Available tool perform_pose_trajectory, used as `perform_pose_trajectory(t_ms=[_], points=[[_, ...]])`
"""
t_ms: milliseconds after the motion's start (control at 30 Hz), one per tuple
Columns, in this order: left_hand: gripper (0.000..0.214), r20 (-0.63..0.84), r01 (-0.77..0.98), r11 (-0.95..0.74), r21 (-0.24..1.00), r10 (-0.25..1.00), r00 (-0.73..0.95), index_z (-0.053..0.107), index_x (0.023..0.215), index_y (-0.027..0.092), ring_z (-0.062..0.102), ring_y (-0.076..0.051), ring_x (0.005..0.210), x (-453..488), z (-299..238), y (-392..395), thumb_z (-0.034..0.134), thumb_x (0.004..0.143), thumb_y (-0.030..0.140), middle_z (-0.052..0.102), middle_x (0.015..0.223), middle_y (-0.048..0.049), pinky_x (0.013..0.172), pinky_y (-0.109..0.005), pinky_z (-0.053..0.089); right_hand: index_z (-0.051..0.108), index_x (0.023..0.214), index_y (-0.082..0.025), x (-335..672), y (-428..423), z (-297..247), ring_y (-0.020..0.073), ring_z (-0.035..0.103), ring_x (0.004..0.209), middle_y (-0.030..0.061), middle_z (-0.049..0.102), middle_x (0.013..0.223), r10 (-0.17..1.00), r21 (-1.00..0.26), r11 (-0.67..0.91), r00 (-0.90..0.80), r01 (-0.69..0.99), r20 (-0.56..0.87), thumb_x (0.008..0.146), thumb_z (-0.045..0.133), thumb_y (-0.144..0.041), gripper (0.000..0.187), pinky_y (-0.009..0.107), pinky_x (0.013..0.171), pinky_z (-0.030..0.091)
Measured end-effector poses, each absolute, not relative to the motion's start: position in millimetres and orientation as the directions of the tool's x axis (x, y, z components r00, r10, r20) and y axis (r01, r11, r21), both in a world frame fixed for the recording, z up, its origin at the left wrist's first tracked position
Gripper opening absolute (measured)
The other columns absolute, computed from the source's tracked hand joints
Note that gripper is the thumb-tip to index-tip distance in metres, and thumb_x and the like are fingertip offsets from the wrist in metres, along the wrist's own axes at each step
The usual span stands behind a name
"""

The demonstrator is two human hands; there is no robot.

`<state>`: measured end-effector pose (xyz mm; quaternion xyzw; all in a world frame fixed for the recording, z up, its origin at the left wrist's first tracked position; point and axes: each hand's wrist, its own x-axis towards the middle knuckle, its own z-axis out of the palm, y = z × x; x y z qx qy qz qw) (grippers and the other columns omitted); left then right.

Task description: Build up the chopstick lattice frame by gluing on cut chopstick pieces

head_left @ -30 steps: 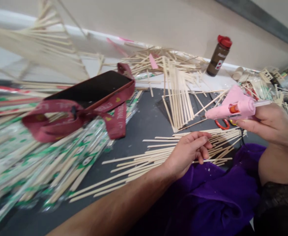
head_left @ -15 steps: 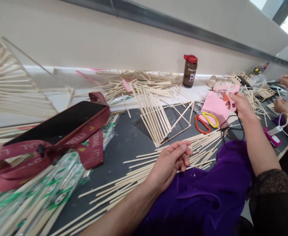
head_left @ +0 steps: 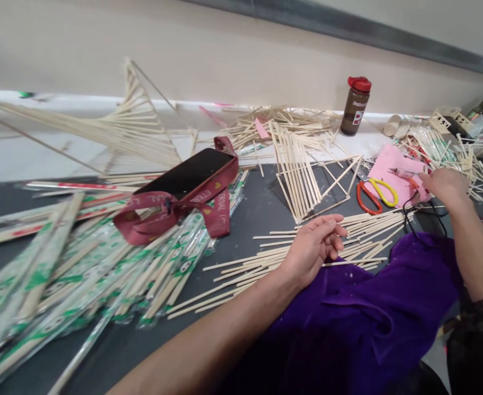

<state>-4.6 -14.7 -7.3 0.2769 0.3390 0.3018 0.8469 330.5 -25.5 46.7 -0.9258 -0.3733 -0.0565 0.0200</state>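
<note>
My left hand [head_left: 313,247] rests palm-up over the loose wooden sticks [head_left: 241,269], its fingers loosely curled and apart, with nothing visible in them. On the right, my right hand [head_left: 447,186] is closed around the rear of a pink hot glue gun [head_left: 414,184], low over a pink cloth [head_left: 385,162]; the fingers are partly hidden. Scissors [head_left: 371,206] with one red and one yellow handle lie left of the gun. A framework of glued sticks [head_left: 297,175] stands beyond my left hand.
A phone [head_left: 187,173] with a dark red strap lies on wrapped chopsticks [head_left: 142,269]. Behind it stands a fan-shaped stick model [head_left: 142,120]. A bottle [head_left: 355,107] with a red lid stands by the wall. A black cord [head_left: 426,227] loops near my right hand.
The view has swung left, shifting things rightward in the picture. My right hand has lowered the glue gun toward the pink cloth. My left hand stays over the sticks.
</note>
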Motion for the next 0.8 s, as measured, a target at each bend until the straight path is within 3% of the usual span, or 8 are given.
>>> perform_pose_trajectory(t_ms=[67, 100, 133, 200, 300, 500, 800], points=[[0.013, -0.407, -0.337, 0.659, 0.672, 0.709, 0.576, 0.062, 0.092, 0.010, 0.054, -0.008, 0.041, -5, -7, -15, 0.051, 0.085, 0.012, 0.064, 0.065, -0.0016, 0.033, -0.016, 0.039, 0.073, 0.083, -0.011, 302, -33, 58, 0.0312, 0.066, 0.093, 0.0235, 0.069, 0.090, 0.737, 0.043, -0.656, 0.627, 0.754, 0.254, 0.086, 0.051, -0.042, 0.039, 0.039, 0.072, 0.044], [0.013, -0.406, -0.342, 0.656, 0.673, 0.714, 0.571, 0.061, 0.093, 0.011, 0.054, -0.008, 0.041, -5, -7, -16, 0.051, 0.085, 0.012, 0.064, 0.066, -0.0013, 0.033, -0.016, 0.039, 0.074, 0.084, -0.015, 284, -37, 62, 0.0250, 0.066, 0.085, 0.0166, 0.071, 0.084, 0.806, -0.030, -0.535, 0.521, 0.844, 0.283, 0.086, 0.051, -0.041, 0.034, 0.034, 0.069, 0.043], [0.013, -0.405, -0.344, 0.653, 0.675, 0.717, 0.567, 0.061, 0.094, 0.011, 0.053, -0.007, 0.041, -5, -7, -16, 0.052, 0.085, 0.012, 0.064, 0.066, -0.0009, 0.033, -0.016, 0.039, 0.073, 0.083, -0.017, 263, -40, 65, 0.0191, 0.065, 0.074, 0.0097, 0.070, 0.075, 0.842, -0.186, -0.397, 0.438, 0.899, 0.316, 0.086, 0.052, -0.039, 0.030, 0.029, 0.065, 0.042], [0.013, -0.399, -0.345, 0.643, 0.684, 0.725, 0.561, 0.061, 0.094, 0.011, 0.053, -0.007, 0.041, -6, -7, -18, 0.054, 0.083, 0.014, 0.064, 0.066, -0.0006, 0.033, -0.015, 0.038, 0.071, 0.072, -0.017, 219, -43, 64, 0.0124, 0.059, 0.058, 0.0025, 0.066, 0.061, 0.952, -0.459, -0.101, 0.219, 0.883, 0.212, 0.085, 0.054, -0.037, 0.030, 0.024, 0.055, 0.039], [0.013, -0.376, -0.351, 0.613, 0.708, 0.748, 0.547, 0.062, 0.090, 0.011, 0.053, -0.007, 0.041, -6, -8, -21, 0.059, 0.079, 0.017, 0.064, 0.065, -0.0004, 0.033, -0.015, 0.038, 0.068, 0.063, -0.017, 165, -37, 50, 0.0093, 0.054, 0.057, -0.0005, 0.064, 0.059, 0.983, -0.490, 0.111, -0.025, 0.864, 0.180, 0.082, 0.057, -0.030, 0.026, 0.023, 0.057, 0.037], [0.016, -0.338, -0.393, 0.552, 0.735, 0.801, 0.494, 0.061, 0.084, 0.014, 0.050, -0.006, 0.040, -10, -10, -24, 0.065, 0.073, 0.025, 0.061, 0.062, 0.0017, 0.033, -0.014, 0.034, 0.066, 0.056, -0.016, 128, -14, 26, 0.0065, 0.044, 0.047, -0.0011, 0.060, 0.051, 0.983, -0.460, 0.023, 0.063, 0.887, 0.171, 0.079, 0.062, -0.035, 0.031, 0.024, 0.050, 0.028], [0.013, -0.336, -0.369, 0.591, 0.717, 0.757, 0.560, 0.061, 0.083, 0.014, 0.051, -0.006, 0.040, -10, -9, -25, 0.063, 0.075, 0.025, 0.059, 0.060, 0.0022, 0.034, -0.015, 0.033, 0.068, 0.059, -0.017, 123, -4, 19, 0.0085, 0.048, 0.049, -0.0001, 0.062, 0.053, 0.959, -0.462, -0.056, 0.177, 0.885, 0.222, 0.076, 0.064, -0.041, 0.029, 0.024, 0.053, 0.033]])
